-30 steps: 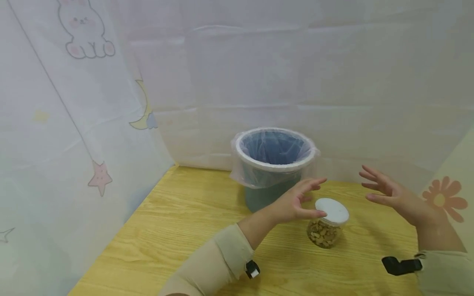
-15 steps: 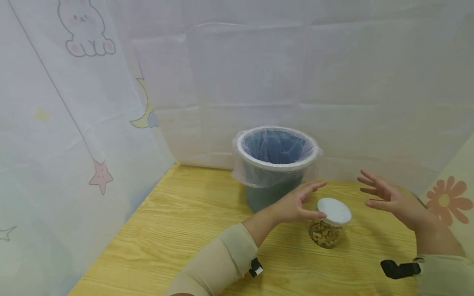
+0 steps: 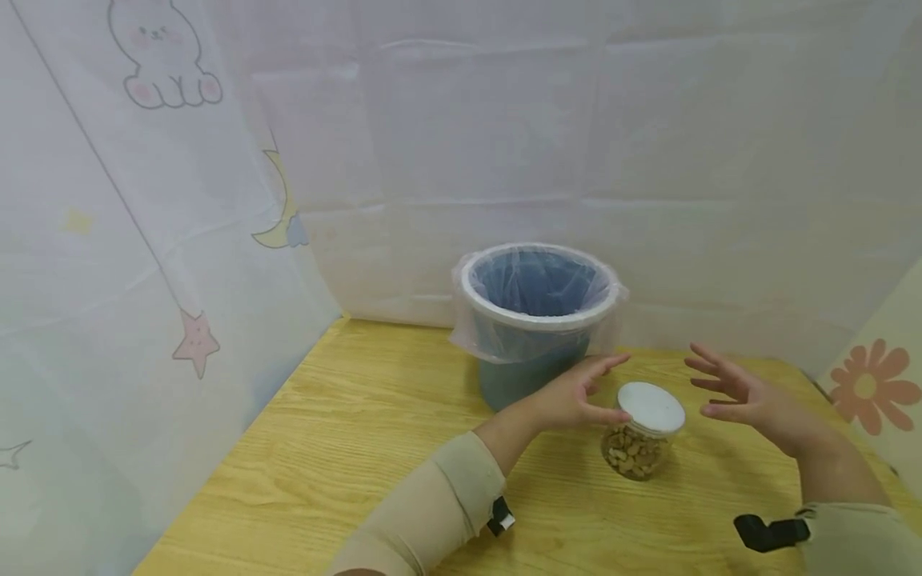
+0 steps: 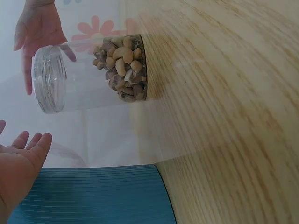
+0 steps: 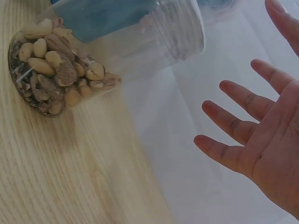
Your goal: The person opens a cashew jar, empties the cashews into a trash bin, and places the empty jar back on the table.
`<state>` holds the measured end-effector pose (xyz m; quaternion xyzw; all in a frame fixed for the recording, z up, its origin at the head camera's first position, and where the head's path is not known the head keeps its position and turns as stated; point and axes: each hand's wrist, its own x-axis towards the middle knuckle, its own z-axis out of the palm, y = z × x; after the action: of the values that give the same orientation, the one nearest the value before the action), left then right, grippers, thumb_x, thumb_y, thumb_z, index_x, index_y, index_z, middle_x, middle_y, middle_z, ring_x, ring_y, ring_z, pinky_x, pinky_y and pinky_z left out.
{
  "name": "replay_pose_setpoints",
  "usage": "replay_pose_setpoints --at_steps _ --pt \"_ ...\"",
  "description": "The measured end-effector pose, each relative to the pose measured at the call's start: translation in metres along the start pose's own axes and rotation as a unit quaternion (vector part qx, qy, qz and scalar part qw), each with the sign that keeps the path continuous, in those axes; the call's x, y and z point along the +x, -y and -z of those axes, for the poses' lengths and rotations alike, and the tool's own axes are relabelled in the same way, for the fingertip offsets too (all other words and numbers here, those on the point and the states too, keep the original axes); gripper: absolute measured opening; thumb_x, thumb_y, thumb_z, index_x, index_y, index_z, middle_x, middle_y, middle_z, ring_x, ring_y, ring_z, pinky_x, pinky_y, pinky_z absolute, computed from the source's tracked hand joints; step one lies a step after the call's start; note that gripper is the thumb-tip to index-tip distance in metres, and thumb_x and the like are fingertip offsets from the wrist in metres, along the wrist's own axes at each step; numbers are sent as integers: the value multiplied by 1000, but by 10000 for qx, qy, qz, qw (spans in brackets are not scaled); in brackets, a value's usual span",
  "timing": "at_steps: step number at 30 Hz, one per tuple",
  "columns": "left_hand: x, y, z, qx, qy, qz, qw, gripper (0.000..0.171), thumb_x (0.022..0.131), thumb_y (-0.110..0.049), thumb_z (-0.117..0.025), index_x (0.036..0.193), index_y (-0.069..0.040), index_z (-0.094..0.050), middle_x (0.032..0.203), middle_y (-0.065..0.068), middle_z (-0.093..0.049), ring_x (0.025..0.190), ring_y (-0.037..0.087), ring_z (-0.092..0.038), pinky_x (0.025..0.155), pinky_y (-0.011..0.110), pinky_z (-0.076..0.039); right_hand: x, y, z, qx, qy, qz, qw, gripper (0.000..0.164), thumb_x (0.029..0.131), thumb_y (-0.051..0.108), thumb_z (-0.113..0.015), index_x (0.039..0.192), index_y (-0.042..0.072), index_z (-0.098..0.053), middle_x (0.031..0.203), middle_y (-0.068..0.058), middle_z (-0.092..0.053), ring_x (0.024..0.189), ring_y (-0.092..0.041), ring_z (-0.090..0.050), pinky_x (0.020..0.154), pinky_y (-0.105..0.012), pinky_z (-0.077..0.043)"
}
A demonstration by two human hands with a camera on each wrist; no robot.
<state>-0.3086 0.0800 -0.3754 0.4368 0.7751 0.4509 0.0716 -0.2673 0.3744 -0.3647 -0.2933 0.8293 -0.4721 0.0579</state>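
Note:
A clear jar with a white lid stands upright on the table, partly filled with nuts, cashews among them. My left hand is at the jar's left, thumb and fingers spread apart, the thumb tip overlapping the lid's edge in the head view. In the left wrist view a gap shows between those fingers and the jar. To the right of the jar hovers my right hand, its palm facing the jar and its fingers extended. The right wrist view shows its fingers apart from the jar. Neither hand holds anything.
A blue bin with a white rim and a clear plastic liner stands behind the jar, close beyond my left hand. The yellow wood-grain table meets pale printed curtains at the back and left.
My right hand has moved slightly left and down, nearer the jar. My left hand has hardly moved, and the jar stays in place. The view has shifted a little.

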Motion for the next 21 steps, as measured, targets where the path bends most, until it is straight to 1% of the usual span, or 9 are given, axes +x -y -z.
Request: replay_pose_setpoints --at_steps 5,8,11,16,21 --pt "2 4 -2 44 129 181 9997 81 80 -21 -72 145 -22 -25 147 -4 -26 131 13 -30 97 24 -36 2 -7 -4 213 122 -109 9996 77 92 -4 -47 148 18 0 137 27 -23 114 14 -36 77 -22 -47" --pt "3 6 -3 77 229 262 9994 81 79 -23 -72 145 -22 -25 147 -5 -25 131 14 -31 96 22 -36 2 -12 -6 241 172 -62 9995 76 92 -5 -47 148 16 0 136 28 -24 114 12 -36 77 -22 -47" --pt "5 9 -5 67 232 320 9992 83 79 -25 -73 145 -25 -24 147 -7 -25 130 12 -31 96 22 -37 1 -17 -8 303 257 21 9992 76 91 -6 -46 148 14 0 136 28 -25 115 11 -37 78 -22 -47" --pt "8 14 -7 -101 182 462 9987 84 78 -26 -74 145 -29 -23 145 -10 -26 129 9 -32 97 24 -37 1 -23 -11 519 455 58 9976 75 92 -7 -44 148 13 2 138 28 -26 116 10 -38 78 -24 -48" --pt "9 15 -10 -325 218 535 9978 84 78 -21 -74 145 -28 -23 145 -11 -25 128 9 -33 97 25 -38 2 -29 -15 624 544 28 9966 73 92 -7 -43 148 13 1 138 26 -25 115 10 -38 78 -24 -48"
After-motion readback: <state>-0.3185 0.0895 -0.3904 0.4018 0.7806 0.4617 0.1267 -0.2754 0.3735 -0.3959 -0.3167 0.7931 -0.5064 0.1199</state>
